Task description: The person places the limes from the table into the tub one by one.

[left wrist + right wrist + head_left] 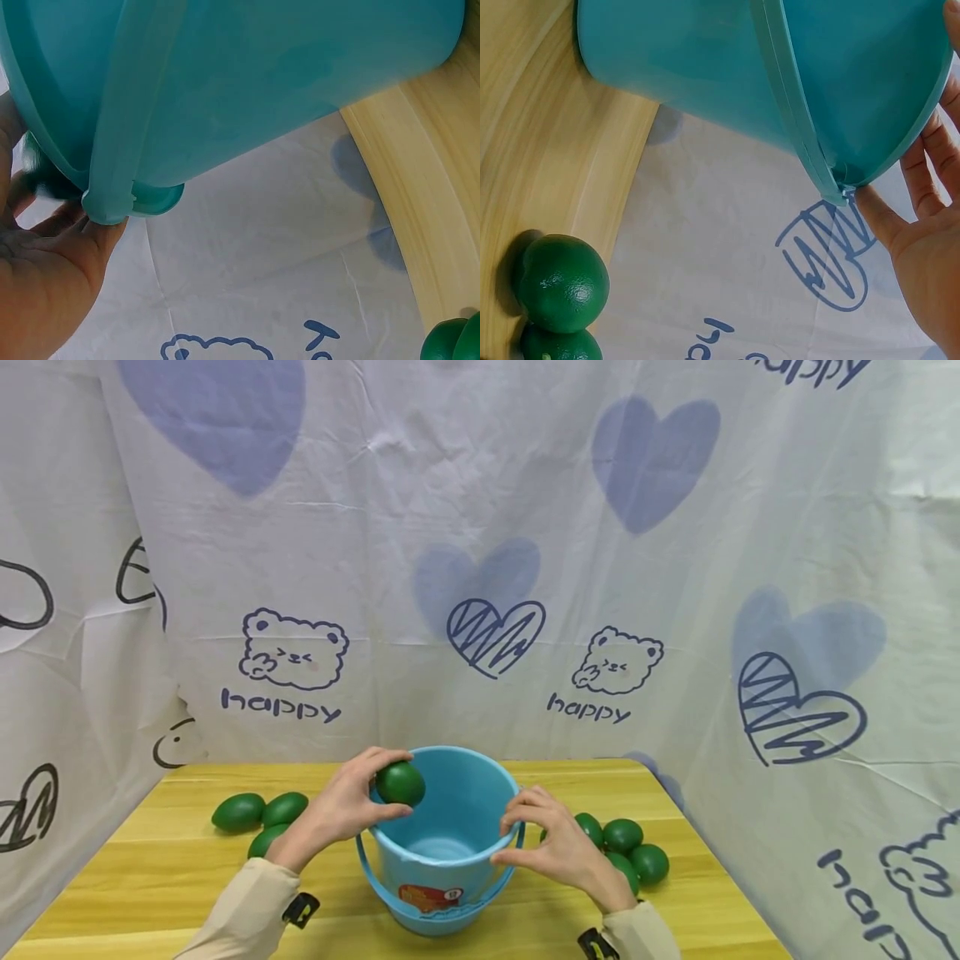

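Observation:
A light blue bucket (431, 885) stands upright on the table, its handle hanging down over the front. My left hand (356, 802) holds a glossy dark green, oval fruit (401, 784) between fingers and thumb at the bucket's left rim. In the left wrist view the fruit (45, 172) is partly hidden behind the rim, with the left hand (52, 262) close by. On the opposite side, my right hand (558, 843) grips the right rim with curled fingers and thumb. The right wrist view shows that thumb (881, 214) against the rim beside the handle joint.
Left of the bucket, several green fruits (238, 812) lie together, one partly behind my left forearm. Another group of green fruits (649, 863) lies to the right, partly behind my right hand. A printed white cloth (390, 677) hangs behind the wooden table (150, 868).

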`<act>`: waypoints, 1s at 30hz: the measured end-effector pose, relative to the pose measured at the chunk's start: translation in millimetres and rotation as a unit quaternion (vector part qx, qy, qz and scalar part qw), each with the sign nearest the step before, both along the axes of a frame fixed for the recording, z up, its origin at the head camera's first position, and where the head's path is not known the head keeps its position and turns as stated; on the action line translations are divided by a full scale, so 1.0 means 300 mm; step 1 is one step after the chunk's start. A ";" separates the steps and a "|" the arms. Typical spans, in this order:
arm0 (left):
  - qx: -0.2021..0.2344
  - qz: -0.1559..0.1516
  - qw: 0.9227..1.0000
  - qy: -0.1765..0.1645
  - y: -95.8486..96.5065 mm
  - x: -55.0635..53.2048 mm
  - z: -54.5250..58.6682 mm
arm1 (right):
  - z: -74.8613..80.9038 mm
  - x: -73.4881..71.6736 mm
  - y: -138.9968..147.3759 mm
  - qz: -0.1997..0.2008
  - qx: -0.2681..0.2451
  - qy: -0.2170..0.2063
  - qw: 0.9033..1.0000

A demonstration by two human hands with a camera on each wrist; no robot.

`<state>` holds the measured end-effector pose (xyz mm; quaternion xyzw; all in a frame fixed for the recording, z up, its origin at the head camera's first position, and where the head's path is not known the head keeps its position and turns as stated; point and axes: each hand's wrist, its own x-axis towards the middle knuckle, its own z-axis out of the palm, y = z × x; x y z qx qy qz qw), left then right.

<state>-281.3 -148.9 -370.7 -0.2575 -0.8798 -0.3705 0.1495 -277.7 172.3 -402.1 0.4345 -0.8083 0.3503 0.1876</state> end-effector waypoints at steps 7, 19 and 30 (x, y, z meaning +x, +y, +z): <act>0.029 -0.015 0.999 0.012 -0.005 -0.003 0.011 | 0.008 -0.007 0.004 0.000 0.000 -0.004 1.000; 0.072 0.032 0.996 0.053 -0.044 0.003 -0.005 | 0.008 -0.008 0.012 -0.007 0.002 -0.017 1.000; 0.088 0.079 0.993 0.017 -0.107 0.029 -0.035 | 0.001 -0.005 0.005 0.005 -0.001 -0.024 1.000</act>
